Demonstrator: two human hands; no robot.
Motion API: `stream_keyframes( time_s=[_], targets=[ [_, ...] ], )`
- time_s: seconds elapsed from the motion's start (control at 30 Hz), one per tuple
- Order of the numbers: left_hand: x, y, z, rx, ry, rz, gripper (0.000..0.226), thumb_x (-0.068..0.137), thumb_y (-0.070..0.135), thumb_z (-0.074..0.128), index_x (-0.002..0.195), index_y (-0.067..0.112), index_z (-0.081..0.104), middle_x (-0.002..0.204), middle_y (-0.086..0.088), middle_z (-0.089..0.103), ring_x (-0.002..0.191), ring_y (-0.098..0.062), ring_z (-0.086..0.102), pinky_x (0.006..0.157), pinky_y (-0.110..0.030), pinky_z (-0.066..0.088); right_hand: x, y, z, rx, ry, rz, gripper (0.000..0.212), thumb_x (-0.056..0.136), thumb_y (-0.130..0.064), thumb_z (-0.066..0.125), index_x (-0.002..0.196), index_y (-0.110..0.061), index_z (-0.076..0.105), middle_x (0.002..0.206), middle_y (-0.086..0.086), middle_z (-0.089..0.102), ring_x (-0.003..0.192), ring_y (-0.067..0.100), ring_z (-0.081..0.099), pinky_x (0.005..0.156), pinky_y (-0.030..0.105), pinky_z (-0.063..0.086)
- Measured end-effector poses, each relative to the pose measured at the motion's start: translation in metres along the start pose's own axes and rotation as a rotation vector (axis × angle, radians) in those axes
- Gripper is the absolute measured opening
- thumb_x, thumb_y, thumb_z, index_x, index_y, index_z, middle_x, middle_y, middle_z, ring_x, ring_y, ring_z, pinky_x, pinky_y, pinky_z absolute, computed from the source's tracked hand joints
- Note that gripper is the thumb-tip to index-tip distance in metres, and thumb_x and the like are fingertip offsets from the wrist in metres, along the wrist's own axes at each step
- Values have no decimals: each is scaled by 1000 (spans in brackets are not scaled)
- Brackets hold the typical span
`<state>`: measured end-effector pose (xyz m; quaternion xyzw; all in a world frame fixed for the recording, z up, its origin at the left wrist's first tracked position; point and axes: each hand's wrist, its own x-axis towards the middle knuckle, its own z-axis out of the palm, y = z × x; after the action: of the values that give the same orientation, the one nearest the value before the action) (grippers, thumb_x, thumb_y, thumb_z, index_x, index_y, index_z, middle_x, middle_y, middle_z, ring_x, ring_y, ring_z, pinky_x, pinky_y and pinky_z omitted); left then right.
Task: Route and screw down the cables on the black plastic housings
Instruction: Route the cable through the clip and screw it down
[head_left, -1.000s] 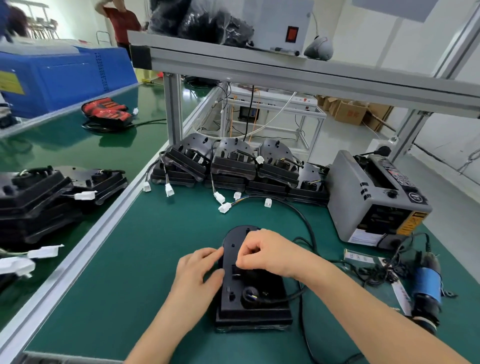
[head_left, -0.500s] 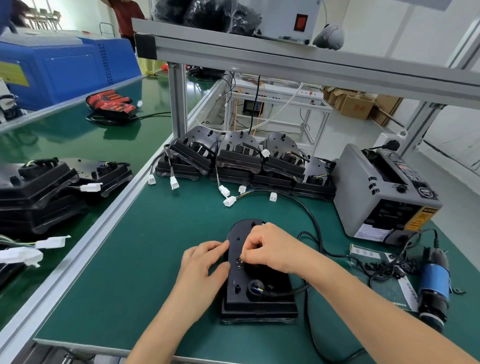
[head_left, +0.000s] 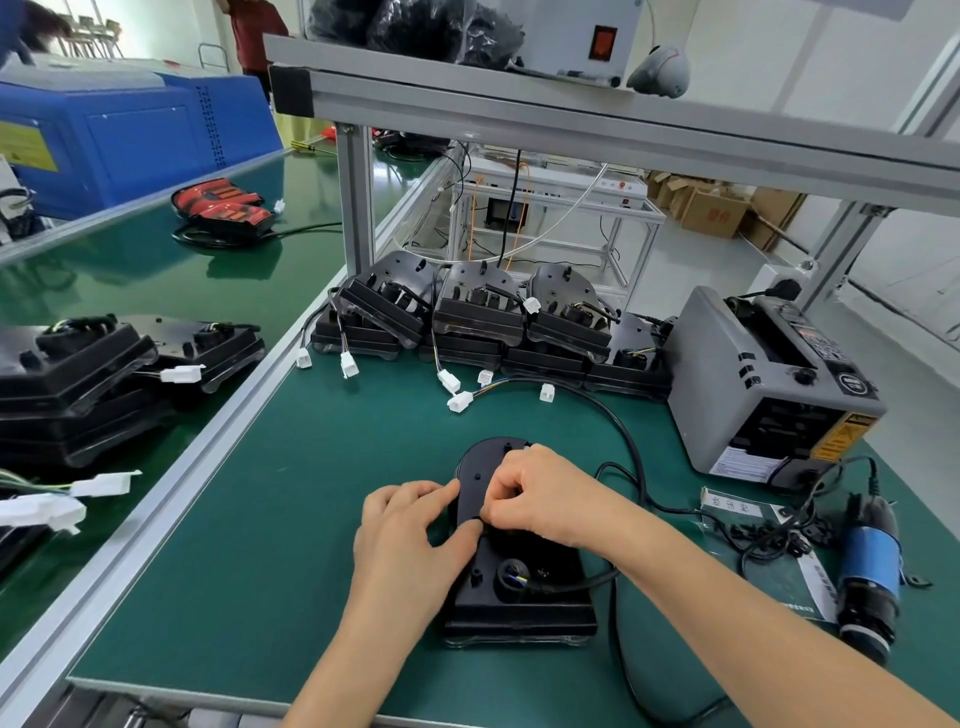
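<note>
A black plastic housing (head_left: 519, 603) lies flat on the green mat in front of me. A black cable (head_left: 631, 452) enters its round socket (head_left: 511, 574) from the right and loops away toward the back. My left hand (head_left: 410, 540) rests against the housing's left edge, thumb touching it. My right hand (head_left: 545, 493) is curled over the housing's upper middle, fingertips pinched on something small that the fingers hide. The cable's white connector (head_left: 460, 401) lies on the mat behind.
Rows of finished black housings (head_left: 478, 312) with white plugs are stacked at the back. A grey tape dispenser (head_left: 769, 384) stands at the right, an electric screwdriver (head_left: 867, 571) with a blue band lies near it. More housings (head_left: 78, 374) sit on the left conveyor.
My right hand has shifted slightly down the housing and curled tighter over its middle. The left hand stays at the left edge. The view has tilted a little.
</note>
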<state>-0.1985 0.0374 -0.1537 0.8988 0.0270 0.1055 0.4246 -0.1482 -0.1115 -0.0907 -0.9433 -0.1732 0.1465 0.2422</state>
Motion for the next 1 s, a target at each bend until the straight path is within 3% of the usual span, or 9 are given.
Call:
stream_keyframes(
  time_s=[0.13,0.3,0.5,0.67,0.77,0.9,1.0],
  targets=[
    [-1,7,-1,50,5,-64,42,80,44,67,122,40,59,106,31,45,118,-2,26,95,-25,26,1,0,2,-56,8,-6,33,80,-24,64,52,-34,48,73,-7,58,97,16,48,96,36,42],
    [0,13,-3,-155,-52,-214,33,78,35,70,102,47,51,108,21,56,120,-6,29,103,-35,32,-1,-2,4,-118,34,-34,31,82,-27,61,57,-34,45,71,-14,49,100,17,44,88,31,43],
    [7,15,-9,-213,-141,-277,31,77,29,70,88,46,46,98,23,46,120,-11,34,106,-40,33,-2,4,9,-121,89,-57,27,83,-31,63,67,-34,42,83,-13,46,96,14,41,82,27,38],
    [12,10,-8,-247,-196,-291,21,82,25,64,101,33,57,100,15,52,117,-14,35,105,-42,34,-2,9,8,-75,91,-51,23,85,-27,63,72,-36,46,86,-15,47,97,13,42,87,29,40],
    [14,11,-7,-246,-164,-323,13,85,34,61,97,36,55,93,16,52,114,-16,39,104,-40,34,-2,11,7,-40,85,-45,19,86,-20,58,77,-34,51,90,-13,50,101,13,44,91,30,40],
    [14,17,0,-43,-99,-308,42,80,53,62,116,36,48,91,20,47,104,-12,35,97,-34,31,-4,13,6,5,89,-40,24,86,-7,50,86,-30,58,96,-9,52,105,14,45,92,28,38],
    [15,17,4,17,-95,-297,53,80,55,60,127,34,46,97,14,51,112,-14,36,97,-36,30,-6,14,6,24,98,-45,28,85,-2,47,88,-27,61,96,-9,53,106,15,46,92,26,38]
  ],
)
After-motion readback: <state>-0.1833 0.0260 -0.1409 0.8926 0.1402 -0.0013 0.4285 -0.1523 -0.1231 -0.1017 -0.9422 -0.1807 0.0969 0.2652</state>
